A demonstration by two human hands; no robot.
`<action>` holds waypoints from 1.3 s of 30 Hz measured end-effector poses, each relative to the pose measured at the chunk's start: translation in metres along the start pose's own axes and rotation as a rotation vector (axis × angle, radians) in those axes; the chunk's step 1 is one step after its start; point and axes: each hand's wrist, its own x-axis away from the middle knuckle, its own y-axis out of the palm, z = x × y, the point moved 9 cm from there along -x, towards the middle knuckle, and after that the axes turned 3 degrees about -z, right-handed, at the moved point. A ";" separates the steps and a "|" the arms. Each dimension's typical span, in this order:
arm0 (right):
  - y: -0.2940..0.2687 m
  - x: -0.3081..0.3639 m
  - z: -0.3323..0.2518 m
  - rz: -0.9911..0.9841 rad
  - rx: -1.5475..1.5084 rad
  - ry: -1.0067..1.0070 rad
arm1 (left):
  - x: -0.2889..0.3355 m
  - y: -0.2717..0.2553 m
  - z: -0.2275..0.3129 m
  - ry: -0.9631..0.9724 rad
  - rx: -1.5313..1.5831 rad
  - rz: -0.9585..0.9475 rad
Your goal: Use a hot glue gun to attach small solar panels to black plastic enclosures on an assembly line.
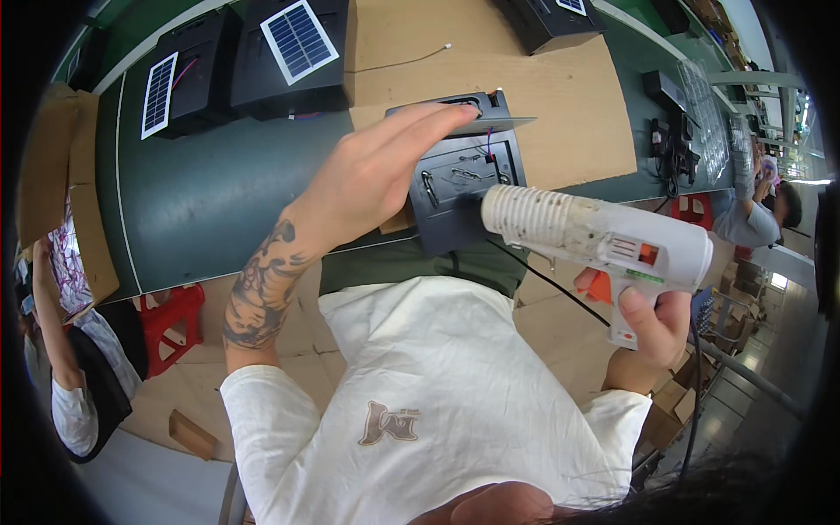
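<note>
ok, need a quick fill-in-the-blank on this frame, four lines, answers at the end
1. The white gun-shaped tool is gripped in the person's ____ hand.
2. The left hand touches a thin panel above a casing coloured ____.
3. The solar panel nearest the picture's left edge has a ____ border.
4. The stool on the picture's left side is ____.

Missing words: right; black; white; red.
</note>
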 end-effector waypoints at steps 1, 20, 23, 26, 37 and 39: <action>0.006 -0.002 0.004 -0.073 0.033 0.039 | 0.002 -0.001 -0.001 -0.007 -0.001 0.006; 0.011 -0.007 0.002 -0.182 0.191 0.021 | 0.002 0.001 0.000 0.026 -0.028 0.002; 0.008 -0.007 0.000 -0.205 0.210 0.003 | 0.003 0.002 0.000 0.024 -0.021 0.001; 0.001 -0.003 -0.001 -0.150 0.254 0.036 | 0.003 0.002 -0.001 0.032 -0.017 0.004; -0.017 0.000 -0.002 -0.184 0.472 0.038 | 0.002 0.002 0.001 0.022 -0.014 -0.014; -0.015 -0.001 -0.004 -0.193 0.523 0.055 | 0.002 0.002 0.001 0.025 -0.021 -0.015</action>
